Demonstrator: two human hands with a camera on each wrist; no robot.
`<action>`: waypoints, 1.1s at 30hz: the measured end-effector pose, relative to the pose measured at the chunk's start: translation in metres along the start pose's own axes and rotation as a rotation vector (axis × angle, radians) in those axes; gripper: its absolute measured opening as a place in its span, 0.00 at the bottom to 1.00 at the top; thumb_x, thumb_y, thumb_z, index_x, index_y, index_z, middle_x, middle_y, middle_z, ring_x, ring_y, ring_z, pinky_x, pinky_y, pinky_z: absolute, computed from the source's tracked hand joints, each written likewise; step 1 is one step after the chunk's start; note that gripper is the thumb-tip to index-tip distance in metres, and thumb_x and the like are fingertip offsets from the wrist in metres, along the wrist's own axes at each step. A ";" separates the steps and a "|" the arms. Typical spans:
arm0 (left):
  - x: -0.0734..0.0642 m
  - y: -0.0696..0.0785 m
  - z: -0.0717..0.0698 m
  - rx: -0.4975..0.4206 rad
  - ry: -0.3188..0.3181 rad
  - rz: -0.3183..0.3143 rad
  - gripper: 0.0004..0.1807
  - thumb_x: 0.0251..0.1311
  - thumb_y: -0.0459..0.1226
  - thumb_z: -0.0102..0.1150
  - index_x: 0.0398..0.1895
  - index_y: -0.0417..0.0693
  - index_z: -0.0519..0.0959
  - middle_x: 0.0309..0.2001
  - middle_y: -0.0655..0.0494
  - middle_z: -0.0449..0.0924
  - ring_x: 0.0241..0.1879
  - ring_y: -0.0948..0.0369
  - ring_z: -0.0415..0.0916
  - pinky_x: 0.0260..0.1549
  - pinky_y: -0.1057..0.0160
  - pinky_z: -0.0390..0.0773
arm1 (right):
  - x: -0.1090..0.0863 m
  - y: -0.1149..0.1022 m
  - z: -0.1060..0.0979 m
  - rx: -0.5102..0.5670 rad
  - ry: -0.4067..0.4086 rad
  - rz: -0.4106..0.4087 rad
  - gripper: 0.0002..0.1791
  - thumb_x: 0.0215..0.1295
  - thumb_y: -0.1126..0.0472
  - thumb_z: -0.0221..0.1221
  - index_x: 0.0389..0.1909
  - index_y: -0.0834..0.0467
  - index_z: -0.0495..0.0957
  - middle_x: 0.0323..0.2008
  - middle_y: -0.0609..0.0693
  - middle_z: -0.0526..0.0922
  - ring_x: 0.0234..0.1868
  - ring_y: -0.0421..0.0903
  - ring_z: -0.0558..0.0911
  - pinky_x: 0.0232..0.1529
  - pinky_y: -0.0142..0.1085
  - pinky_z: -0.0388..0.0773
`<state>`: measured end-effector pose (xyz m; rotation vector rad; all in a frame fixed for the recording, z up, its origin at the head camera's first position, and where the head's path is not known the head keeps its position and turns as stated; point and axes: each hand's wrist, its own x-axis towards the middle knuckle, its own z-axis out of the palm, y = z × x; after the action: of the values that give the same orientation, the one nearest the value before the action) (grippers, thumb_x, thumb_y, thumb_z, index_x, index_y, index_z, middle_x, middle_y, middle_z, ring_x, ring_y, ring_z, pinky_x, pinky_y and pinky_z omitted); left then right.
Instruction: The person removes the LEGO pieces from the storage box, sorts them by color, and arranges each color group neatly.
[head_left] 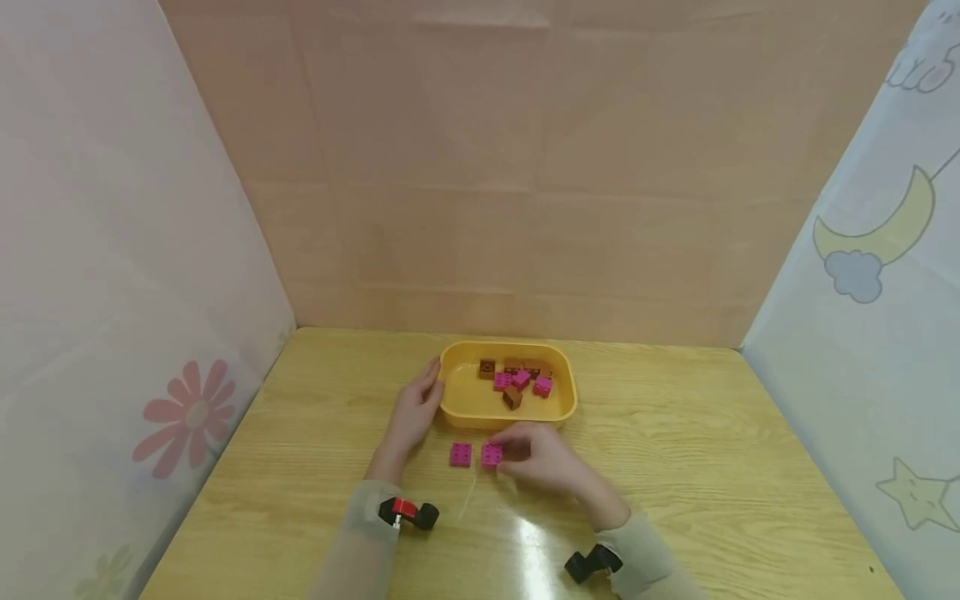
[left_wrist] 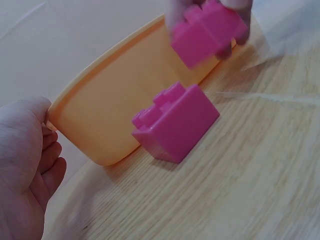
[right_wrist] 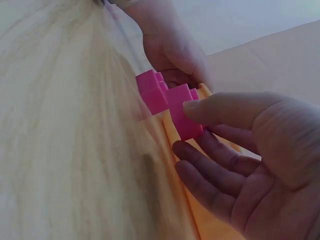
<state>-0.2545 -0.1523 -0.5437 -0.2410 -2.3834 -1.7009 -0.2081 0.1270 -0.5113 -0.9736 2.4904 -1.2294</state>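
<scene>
A yellow plastic tub point(head_left: 467, 393) stands at the back of the table with several pink and brown toy building bricks inside. My left hand point(head_left: 415, 414) grips its left end, thumb at the rim in the left wrist view. My right hand point(head_left: 546, 458) pinches a pink building brick point(right_wrist: 182, 112) between thumb and fingers, in front of the tub. In the left wrist view this brick is raised over the table, studs up. Just left of it, a second pink brick point(left_wrist: 177, 125) sits studs up on the wood, close to the tub's front wall.
The wooden table point(head_left: 300, 500) meets a tan backdrop point(head_left: 525, 250) behind the tub. White patterned sheets rise along the left and right sides. Each sleeve carries a black wrist mount, the left one point(head_left: 408, 512) with a red part.
</scene>
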 end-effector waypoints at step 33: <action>-0.001 0.002 -0.001 -0.003 0.002 0.018 0.27 0.83 0.36 0.52 0.79 0.36 0.65 0.81 0.44 0.62 0.81 0.49 0.57 0.81 0.48 0.56 | 0.005 0.003 0.017 -0.045 0.041 0.074 0.20 0.64 0.64 0.74 0.57 0.57 0.87 0.52 0.47 0.89 0.53 0.46 0.86 0.60 0.47 0.84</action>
<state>-0.2528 -0.1525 -0.5420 -0.2608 -2.3698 -1.6960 -0.2064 0.1143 -0.5238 -0.8669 2.5712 -1.1887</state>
